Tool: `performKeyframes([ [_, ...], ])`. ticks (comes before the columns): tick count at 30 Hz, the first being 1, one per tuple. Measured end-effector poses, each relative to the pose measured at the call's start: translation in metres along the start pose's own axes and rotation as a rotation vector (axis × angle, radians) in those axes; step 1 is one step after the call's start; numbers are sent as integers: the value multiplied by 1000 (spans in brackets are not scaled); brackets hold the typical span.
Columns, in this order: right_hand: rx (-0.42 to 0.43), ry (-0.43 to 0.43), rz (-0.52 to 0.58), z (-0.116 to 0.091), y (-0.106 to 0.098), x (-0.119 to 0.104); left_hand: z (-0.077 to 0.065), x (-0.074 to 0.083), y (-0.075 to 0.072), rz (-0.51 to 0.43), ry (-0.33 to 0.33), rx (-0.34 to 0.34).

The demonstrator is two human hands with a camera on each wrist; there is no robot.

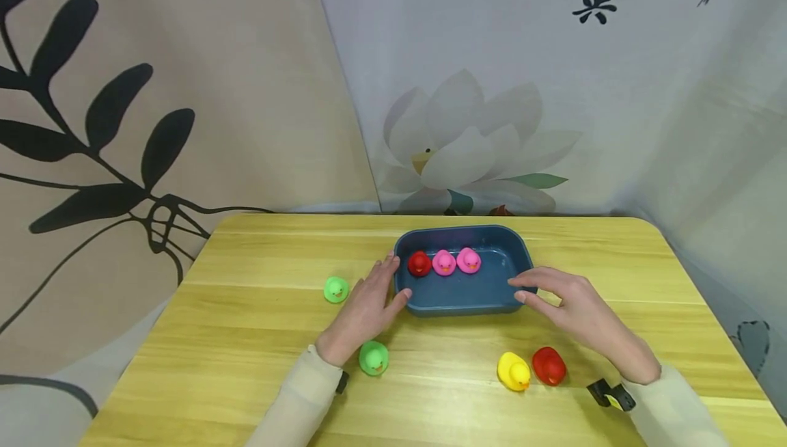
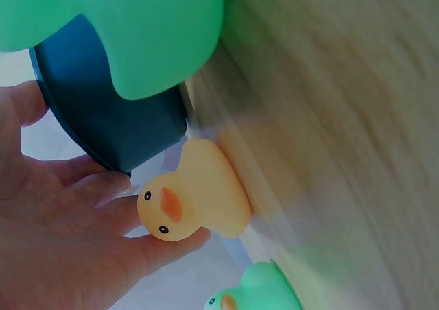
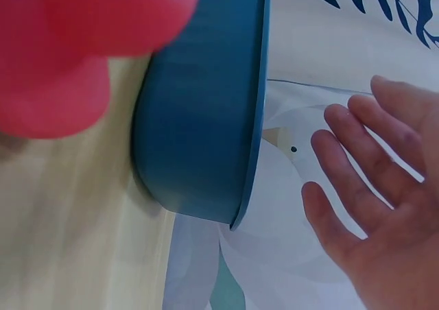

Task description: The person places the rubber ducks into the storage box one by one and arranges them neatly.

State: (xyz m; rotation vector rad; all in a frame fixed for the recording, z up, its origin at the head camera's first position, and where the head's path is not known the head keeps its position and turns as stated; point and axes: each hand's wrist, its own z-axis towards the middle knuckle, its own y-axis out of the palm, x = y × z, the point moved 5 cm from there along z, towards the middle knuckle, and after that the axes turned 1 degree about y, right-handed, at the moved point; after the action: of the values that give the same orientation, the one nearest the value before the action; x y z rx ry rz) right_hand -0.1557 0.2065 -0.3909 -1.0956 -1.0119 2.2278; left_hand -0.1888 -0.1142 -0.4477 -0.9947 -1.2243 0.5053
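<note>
A dark blue tray holds a red rubber duck and two pink rubber ducks in a row. My left hand is at its left end, fingers extended and fingertips right at the rim. An orange-yellow duck shows beside those fingers in the left wrist view; the hand hides it from the head view. At the opposite end, my right hand hovers by the tray's right rim, thumb and fingers spread apart. In the right wrist view, its fingers hold nothing.
Left of the tray sits a green duck, and another green duck is by the left wrist. In front at right, a yellow duck stands next to a red duck. A printed curtain hangs behind the wooden table.
</note>
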Motion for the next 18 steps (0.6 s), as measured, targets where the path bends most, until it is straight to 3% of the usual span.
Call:
performKeyframes([
  [13,-128,84,44,-31,4,-7,-1,0,0,-5,11,7],
  [18,-151,43,66,-42,10,-8,-1,0,0,-3,13,13],
])
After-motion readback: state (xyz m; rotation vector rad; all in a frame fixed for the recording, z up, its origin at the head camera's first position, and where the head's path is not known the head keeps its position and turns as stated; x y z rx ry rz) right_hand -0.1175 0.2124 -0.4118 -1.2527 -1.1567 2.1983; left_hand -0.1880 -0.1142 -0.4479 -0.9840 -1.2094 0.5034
